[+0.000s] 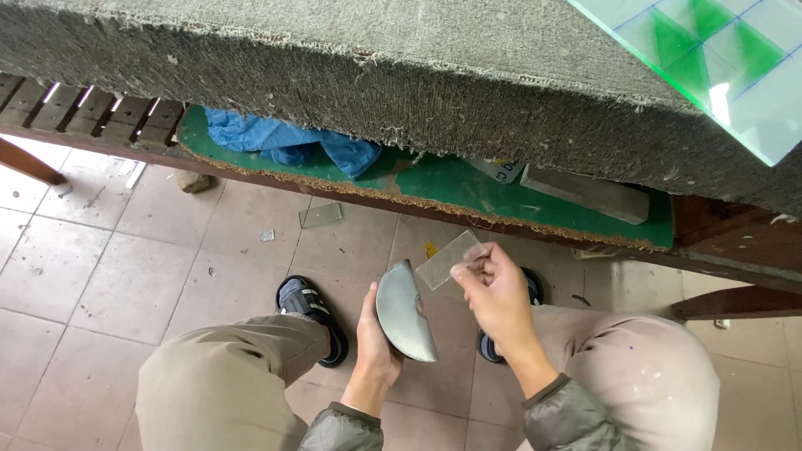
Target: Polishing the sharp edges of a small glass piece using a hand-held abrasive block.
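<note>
Sitting by the grey felt-covered work surface (376,92) with both hands out over the tiled floor (100,267) between my knees. My left hand (376,338) has its grip wrapped around the back of a curved, half-round piece of grey glass (405,313), fingers closed on its lower edge from behind, so it stands more or less upright just below the surface's front edge. My right hand (497,292) has its grip pinched together on a small flat rectangular offcut of clear glass (447,259), thumb and fingertips clamped on one end, the other end touching or nearly touching the top of the half-round piece; can't tell which.

My take on handling: both bits are stiff, probably light, and fragile, with raw cut edges that look sharp. I'd say hold by the flat faces or cradle from behind, not squeeze the edges, and keep it dry since glass gets slippery.

Under the surface there's a green shelf (434,179) with a crumpled blue cloth (284,142) and a grey block (585,192). More clear scraps lie on the floor below that shelf.
</note>
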